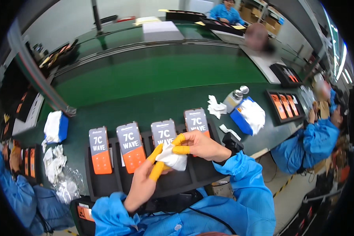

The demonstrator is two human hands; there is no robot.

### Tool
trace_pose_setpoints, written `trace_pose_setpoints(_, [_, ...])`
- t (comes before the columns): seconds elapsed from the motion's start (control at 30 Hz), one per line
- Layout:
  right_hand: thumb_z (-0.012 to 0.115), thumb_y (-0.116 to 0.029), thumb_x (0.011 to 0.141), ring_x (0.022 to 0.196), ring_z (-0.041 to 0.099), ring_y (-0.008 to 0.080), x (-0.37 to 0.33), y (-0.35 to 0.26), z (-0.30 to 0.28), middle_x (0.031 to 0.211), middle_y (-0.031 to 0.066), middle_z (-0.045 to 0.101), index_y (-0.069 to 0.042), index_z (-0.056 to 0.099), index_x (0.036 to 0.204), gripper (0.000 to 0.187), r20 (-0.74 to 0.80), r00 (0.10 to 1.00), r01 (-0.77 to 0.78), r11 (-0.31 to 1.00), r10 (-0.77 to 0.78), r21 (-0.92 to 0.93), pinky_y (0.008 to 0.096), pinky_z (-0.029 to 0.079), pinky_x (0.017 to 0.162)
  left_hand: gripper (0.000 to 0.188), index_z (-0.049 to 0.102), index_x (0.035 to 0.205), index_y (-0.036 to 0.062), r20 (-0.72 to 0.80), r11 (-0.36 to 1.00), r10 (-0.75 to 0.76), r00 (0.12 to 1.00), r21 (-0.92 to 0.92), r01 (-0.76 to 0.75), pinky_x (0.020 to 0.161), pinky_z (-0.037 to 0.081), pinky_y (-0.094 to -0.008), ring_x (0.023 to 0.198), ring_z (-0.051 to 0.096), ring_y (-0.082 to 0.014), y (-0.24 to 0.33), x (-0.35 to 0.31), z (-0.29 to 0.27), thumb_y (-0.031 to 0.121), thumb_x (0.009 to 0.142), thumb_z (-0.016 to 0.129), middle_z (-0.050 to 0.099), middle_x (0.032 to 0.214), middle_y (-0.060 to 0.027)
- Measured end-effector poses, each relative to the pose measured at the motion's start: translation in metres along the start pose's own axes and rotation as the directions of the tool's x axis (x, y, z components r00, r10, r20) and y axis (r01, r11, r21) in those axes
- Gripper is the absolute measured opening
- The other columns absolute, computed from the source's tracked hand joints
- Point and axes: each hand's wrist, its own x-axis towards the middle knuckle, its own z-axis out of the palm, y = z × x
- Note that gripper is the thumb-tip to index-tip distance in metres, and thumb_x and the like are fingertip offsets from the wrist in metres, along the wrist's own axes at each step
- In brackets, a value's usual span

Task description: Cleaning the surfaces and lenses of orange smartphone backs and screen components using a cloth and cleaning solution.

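A white wipe [173, 160] is held between my two hands, bunched over the black tray [102, 188]. My left hand [142, 177] pinches its left side, with yellow finger cots on the fingertips. My right hand [204, 146] grips the upper right side of it, also with yellow finger cots. Beneath the wipe is the third phone [163, 129], partly hidden. Two phones, the first [100, 151] and the second [130, 147], lie to the left, and a fourth phone [195, 119] to the right, partly behind my right hand. All have grey-and-orange faces.
To the right stand a metal-topped bottle [233, 100] and a blue box of wipes [242, 121]. Another blue box [63, 128], crumpled wipes [54, 161] and clear plastic [70, 187] are at left. A green conveyor belt [153, 65] runs beyond. Co-workers in blue sit on both sides.
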Motion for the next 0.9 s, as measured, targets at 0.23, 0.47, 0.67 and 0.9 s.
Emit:
trace_pose_setpoints(0.23, [0.064, -0.007, 0.083, 0.072, 0.061, 0.0111, -0.057, -0.045, -0.106, 0.083, 0.0061, 0.068, -0.002, 0.068, 0.091, 0.011, -0.590, 0.651, 0.034, 0.794, -0.478, -0.606, 0.0259, 0.048, 0.066, 0.031, 0.065, 0.104, -0.0010, 0.188, 0.599, 0.313, 0.931, 0.722, -0.347, 0.085, 0.048, -0.0345, 0.101, 0.059, -0.0294, -0.034, -0.050, 0.010, 0.005, 0.074, 0.071, 0.065, 0.099, -0.0134])
trace_pose_setpoints(0.47, [0.065, -0.004, 0.074, 0.071, 0.061, 0.0344, -0.059, -0.027, -0.179, 0.077, 0.0194, 0.061, 0.000, 0.066, 0.088, 0.014, -0.396, 0.435, -0.383, 0.232, -0.809, -0.894, 0.0403, 0.047, 0.062, 0.034, 0.065, 0.100, 0.0002, 0.409, 0.405, 0.287, 0.866, 0.768, -0.496, 0.080, 0.046, -0.0354, 0.095, 0.054, -0.0283, -0.059, -0.042, 0.023, 0.016, 0.071, 0.075, 0.060, 0.098, -0.0121])
trace_pose_setpoints(0.67, [0.057, 0.004, 0.069, 0.079, 0.060, 0.0412, -0.054, -0.031, -0.182, 0.083, 0.0238, 0.062, 0.004, 0.059, 0.092, 0.023, -0.439, 0.463, -0.390, 0.268, -0.770, -0.881, 0.0444, 0.048, 0.069, 0.031, 0.065, 0.097, 0.0018, 0.479, 0.298, 0.254, 0.840, 0.788, -0.539, 0.069, 0.040, -0.0354, 0.087, 0.050, -0.0263, -0.059, -0.034, 0.033, 0.018, 0.072, 0.074, 0.055, 0.095, -0.0106])
trace_pose_setpoints(0.9, [0.058, 0.004, 0.070, 0.080, 0.061, 0.0386, -0.053, -0.044, -0.191, 0.084, 0.0229, 0.063, 0.003, 0.063, 0.089, 0.020, -0.444, 0.532, -0.411, 0.238, -0.721, -0.880, 0.0439, 0.049, 0.071, 0.020, 0.067, 0.087, 0.0038, 0.472, 0.184, 0.265, 0.841, 0.831, -0.524, 0.065, 0.038, -0.0358, 0.078, 0.048, -0.0258, -0.068, -0.033, 0.033, 0.006, 0.067, 0.071, 0.052, 0.081, -0.0104])
